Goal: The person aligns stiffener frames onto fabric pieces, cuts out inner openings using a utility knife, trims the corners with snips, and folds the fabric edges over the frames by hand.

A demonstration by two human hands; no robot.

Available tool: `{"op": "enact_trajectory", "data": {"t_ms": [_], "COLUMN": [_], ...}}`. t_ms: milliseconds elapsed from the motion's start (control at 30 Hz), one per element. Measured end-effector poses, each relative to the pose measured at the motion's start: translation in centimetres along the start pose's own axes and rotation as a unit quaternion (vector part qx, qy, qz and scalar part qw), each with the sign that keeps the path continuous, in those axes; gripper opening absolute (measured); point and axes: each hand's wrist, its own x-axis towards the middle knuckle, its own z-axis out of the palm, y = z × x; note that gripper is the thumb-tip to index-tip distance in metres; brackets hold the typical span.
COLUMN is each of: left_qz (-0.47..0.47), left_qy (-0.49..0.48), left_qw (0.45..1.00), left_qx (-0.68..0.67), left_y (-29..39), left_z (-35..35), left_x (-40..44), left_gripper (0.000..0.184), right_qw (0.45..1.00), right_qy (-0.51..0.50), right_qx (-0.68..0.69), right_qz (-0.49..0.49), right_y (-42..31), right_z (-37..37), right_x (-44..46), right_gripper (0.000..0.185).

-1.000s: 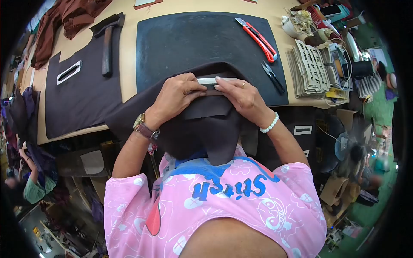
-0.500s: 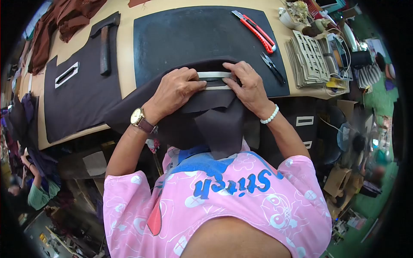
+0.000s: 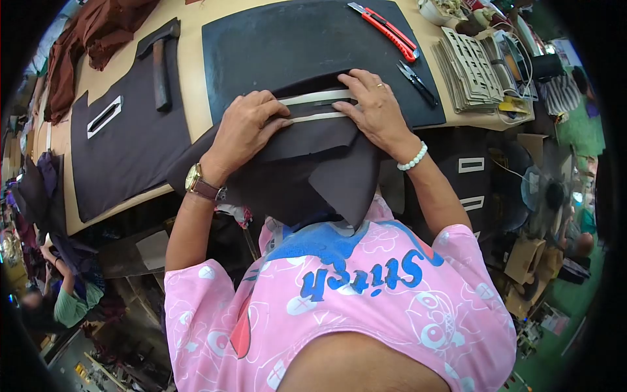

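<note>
while dark cloth [image 3: 271, 176] overlaps black mat [image 3: 281, 49], green floor [image 3: 578, 147] shows right.

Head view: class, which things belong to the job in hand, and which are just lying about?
Job in hand:
dark brown cloth
two narrow pale strips

Apparently lying about:
long red utility knife
small black snips
dark T-shaped hammer
crumpled rust-brown cloth

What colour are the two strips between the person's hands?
The strips are off-white, showing best in the head view, the only one.
</note>
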Motion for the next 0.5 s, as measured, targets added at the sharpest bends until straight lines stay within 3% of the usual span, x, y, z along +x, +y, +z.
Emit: {"op": "enact_trajectory", "data": {"t_ms": [367, 500], "left_qz": [0.001, -0.065], "left_qy": [0.024, 0.034], "left_qw": [1.000, 0.997], "left_qx": [-0.001, -0.029], "left_y": [-0.4, -1.6], "left_z": [-0.3, -1.3], "left_x": [-0.5, -2.2], "left_gripper": [0.014, 0.015], "right_qw": [0.997, 0.997], "right_qy": [-0.012, 0.011], "right_qx": [-0.057, -0.060], "right_qz": [-0.057, -0.055], "right_y": [-4.1, -1.8], "right_z": [3.8, 2.7], "right_x": [3.2, 1.9], "right_gripper": [0.052, 0.055]}}
